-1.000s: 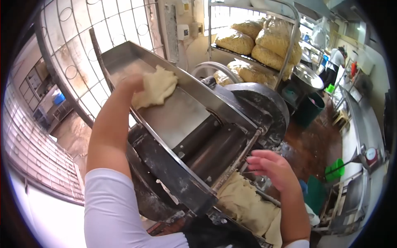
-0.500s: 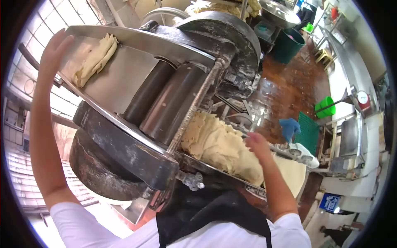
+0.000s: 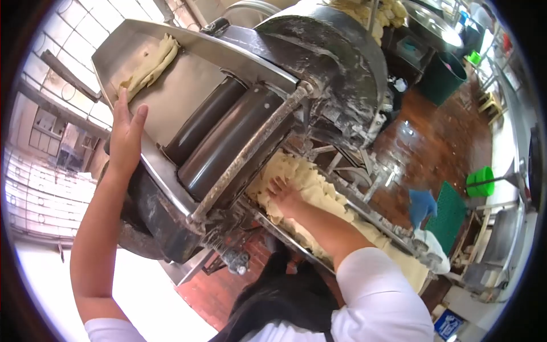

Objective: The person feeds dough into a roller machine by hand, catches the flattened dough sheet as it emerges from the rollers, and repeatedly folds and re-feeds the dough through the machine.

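My left hand (image 3: 127, 126), open with its fingers pointing up, is at the near rim of the metal hopper tray (image 3: 188, 85), just below a rolled strip of dough (image 3: 149, 69). Whether it touches the rim I cannot tell. My right hand (image 3: 284, 196) lies open with spread fingers on a big folded mass of pale dough (image 3: 325, 199), under the machine's front bar. Between the tray and that bar sit two dark metal rollers (image 3: 231, 134). The dough mass stretches along a long narrow tray (image 3: 296, 239) toward the lower right.
A large dark wheel cover (image 3: 342, 57) stands on the machine's far side, with more dough (image 3: 393, 12) behind it. On the red floor (image 3: 421, 137) to the right are a dark green bin (image 3: 441, 77), a lime-green bucket (image 3: 480, 181), a blue cloth (image 3: 421, 206) and a green mat (image 3: 450, 216).
My left hand has come down from the tray's far left corner to its near rim. My right hand has moved left onto the dough near the rollers. The camera view has shifted.
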Demonstrator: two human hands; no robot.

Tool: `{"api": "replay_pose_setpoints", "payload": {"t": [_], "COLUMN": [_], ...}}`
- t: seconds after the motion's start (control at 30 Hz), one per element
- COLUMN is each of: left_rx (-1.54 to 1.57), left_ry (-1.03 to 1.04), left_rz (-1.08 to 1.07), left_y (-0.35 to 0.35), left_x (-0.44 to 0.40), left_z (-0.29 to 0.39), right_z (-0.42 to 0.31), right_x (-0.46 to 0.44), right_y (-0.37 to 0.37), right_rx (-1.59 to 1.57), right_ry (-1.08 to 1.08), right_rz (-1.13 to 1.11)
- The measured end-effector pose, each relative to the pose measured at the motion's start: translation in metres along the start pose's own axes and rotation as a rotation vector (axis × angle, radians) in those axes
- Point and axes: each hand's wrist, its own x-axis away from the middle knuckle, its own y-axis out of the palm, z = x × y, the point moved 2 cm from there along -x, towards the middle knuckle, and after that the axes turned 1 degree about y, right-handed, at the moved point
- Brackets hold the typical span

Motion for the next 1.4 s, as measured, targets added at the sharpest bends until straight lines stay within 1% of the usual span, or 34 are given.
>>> {"api": "replay_pose_setpoints", "payload": {"t": [0.03, 0.13, 0.23, 0.33, 0.43, 0.53, 0.63, 0.7, 0.8, 0.87, 0.9, 0.97, 1.07, 1.17, 1.27, 1.37, 1.4], "left_rx": [0.009, -0.019, 0.002, -0.019, -0.036, -0.037, -0.043, -0.054, -0.053, -0.067, -0.083, -0.111, -0.137, -0.156, -0.212, -0.259, -0.272], "left_ry": [0.003, -0.019, -0.023, -0.029, -0.026, -0.030, -0.030, -0.019, -0.008, -0.006, -0.006, -0.007, 0.001, 0.009, 0.007, 0.024, 0.027], "left_rz": [0.003, -0.017, -0.047, -0.048, -0.051, -0.041, -0.029, -0.025, -0.017, -0.008, -0.003, 0.014, 0.032, 0.044, 0.062, 0.083, 0.092], "left_y": [-0.001, 0.000, -0.001, 0.000, 0.000, -0.001, -0.001, -0.002, -0.001, -0.002, -0.002, -0.003, -0.002, -0.001, -0.003, 0.000, 0.002], "left_x": [0.001, 0.001, 0.001, 0.002, 0.002, 0.003, 0.003, 0.002, 0.002, 0.002, 0.002, 0.004, 0.004, 0.004, 0.005, 0.004, 0.004], "left_z": [0.003, 0.003, 0.012, 0.014, 0.015, 0.016, 0.016, 0.015, 0.016, 0.016, 0.015, 0.015, 0.015, 0.011, 0.015, 0.010, 0.008], "right_z": [0.004, 0.011, 0.017, 0.019, 0.016, 0.022, 0.027, 0.028, 0.028, 0.027, 0.024, 0.020, 0.022, 0.029, 0.034, 0.030, 0.028], "right_x": [-0.012, -0.031, -0.037, -0.061, -0.080, -0.088, -0.077, -0.058, -0.039, -0.029, -0.025, -0.011, 0.010, 0.023, 0.037, 0.056, 0.061], "right_y": [0.005, 0.017, 0.012, 0.024, 0.020, 0.021, 0.003, -0.026, -0.033, -0.028, -0.027, -0.027, -0.035, -0.030, -0.036, -0.048, -0.050], "right_rx": [0.040, -0.019, -0.119, -0.194, -0.256, -0.357, -0.435, -0.493, -0.620, -0.675, -0.683, -0.812, -0.969, -1.180, -1.344, -1.199, -1.211], "right_ry": [0.005, -0.018, -0.041, -0.018, 0.093, 0.179, 0.194, 0.218, 0.234, 0.247, 0.260, 0.283, 0.399, 0.413, 0.343, 0.494, 0.493], "right_rz": [-0.066, -0.074, -0.044, 0.030, -0.022, 0.108, 0.110, 0.073, 0.000, -0.004, 0.015, 0.064, 0.110, 0.214, 0.250, 0.272, 0.268]}}
